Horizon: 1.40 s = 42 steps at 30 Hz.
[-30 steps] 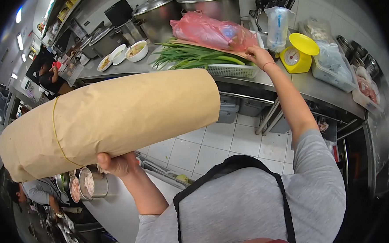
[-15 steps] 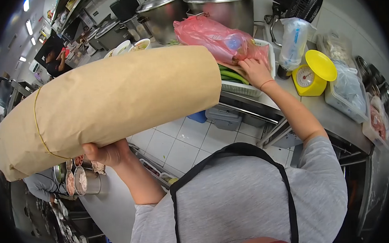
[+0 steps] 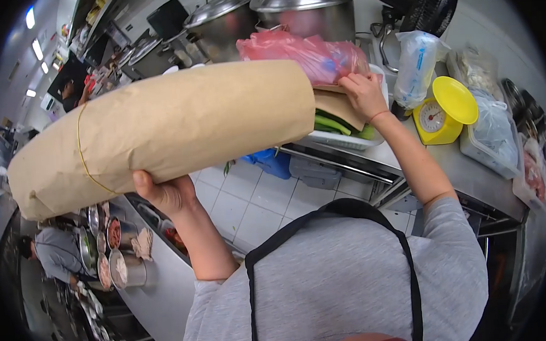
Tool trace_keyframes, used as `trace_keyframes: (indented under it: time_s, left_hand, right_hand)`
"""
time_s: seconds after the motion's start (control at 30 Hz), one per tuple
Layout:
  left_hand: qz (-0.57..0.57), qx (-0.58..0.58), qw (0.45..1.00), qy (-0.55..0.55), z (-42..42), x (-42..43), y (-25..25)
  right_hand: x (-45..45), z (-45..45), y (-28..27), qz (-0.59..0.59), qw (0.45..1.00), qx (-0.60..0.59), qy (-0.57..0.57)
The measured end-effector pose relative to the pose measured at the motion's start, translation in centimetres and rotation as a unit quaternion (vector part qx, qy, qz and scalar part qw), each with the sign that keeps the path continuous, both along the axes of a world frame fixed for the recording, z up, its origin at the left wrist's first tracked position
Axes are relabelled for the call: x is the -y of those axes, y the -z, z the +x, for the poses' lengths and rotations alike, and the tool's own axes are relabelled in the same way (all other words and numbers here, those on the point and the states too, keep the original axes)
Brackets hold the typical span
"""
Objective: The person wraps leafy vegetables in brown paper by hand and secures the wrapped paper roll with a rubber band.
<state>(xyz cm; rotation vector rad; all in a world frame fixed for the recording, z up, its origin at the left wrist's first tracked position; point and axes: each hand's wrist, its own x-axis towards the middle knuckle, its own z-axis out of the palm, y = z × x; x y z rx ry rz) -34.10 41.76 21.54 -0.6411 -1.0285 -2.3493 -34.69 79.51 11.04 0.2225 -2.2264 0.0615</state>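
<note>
My left hand point(image 3: 170, 193) is closed around the underside of a long bundle wrapped in brown paper point(image 3: 190, 119), with the thumb against its near side. A thin yellow rubber band point(image 3: 80, 146) circles the bundle, which covers much of the counter behind it. My right hand point(image 3: 363, 95) pinches the edge of a brown paper sheet point(image 3: 337, 103) in a white plastic basket point(image 3: 349, 143). Below that sheet show long green vegetables point(image 3: 332, 123). A pink plastic bag point(image 3: 307, 57) rests at the back of the basket, close against my right fingertips.
Large lidded steel pots point(image 3: 305, 11) stand behind the basket. To the right are a wrapped clear plastic roll point(image 3: 415, 70), a yellow scale point(image 3: 440, 115) and a tub of bags point(image 3: 490, 140). A co-worker point(image 3: 58, 256) is at lower left near metal food containers point(image 3: 127, 271).
The brown bundle has shifted right with my left hand, its left end rising. My right hand has raised the paper sheet and pink bag edge, showing more of the sheet.
</note>
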Motion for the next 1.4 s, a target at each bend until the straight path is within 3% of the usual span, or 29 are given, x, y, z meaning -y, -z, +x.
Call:
trace_keyframes:
  time_s: [0.23, 0.4, 0.47, 0.73, 0.87, 0.9, 1.1, 1.3, 1.4]
  left_hand:
    - [0.014, 0.003, 1.000, 0.019, -3.3, 0.6, 0.0]
    - [0.040, 0.015, 0.999, 0.031, -4.9, 0.6, 0.2]
    - [0.053, 0.013, 0.998, 0.030, -4.8, 1.0, 0.4]
    - [0.058, 0.042, 0.995, -0.069, -1.2, 5.1, 2.2]
    - [0.046, 0.082, 0.984, -0.154, 4.6, 8.7, 4.2]
    - [0.037, 0.101, 0.980, -0.167, 6.5, 9.5, 4.7]
    - [0.044, 0.165, 0.910, -0.377, 20.6, 13.9, 7.7]
    - [0.053, 0.161, 0.819, -0.548, 34.0, 17.1, 9.4]
    - [0.070, 0.138, 0.790, -0.593, 39.8, 18.3, 9.9]
  right_hand:
    - [0.9, -0.5, -3.2, -0.025, 0.996, -0.087, 0.002]
    - [0.8, -1.2, -4.9, -0.031, 0.998, -0.052, 0.020]
    - [1.2, -1.1, -5.9, -0.049, 0.994, -0.100, 0.012]
    - [1.5, -1.6, -12.7, -0.008, 0.976, -0.207, -0.069]
    - [-0.1, -2.7, -16.0, -0.083, 0.937, -0.291, -0.175]
    - [-0.9, -4.0, -16.2, -0.134, 0.898, -0.330, -0.259]
    - [0.6, -8.1, -16.1, -0.248, 0.862, -0.324, -0.302]
    - [13.8, -7.3, -14.3, -0.322, 0.826, -0.203, -0.415]
    - [25.1, -2.8, -11.4, -0.261, 0.809, -0.108, -0.516]
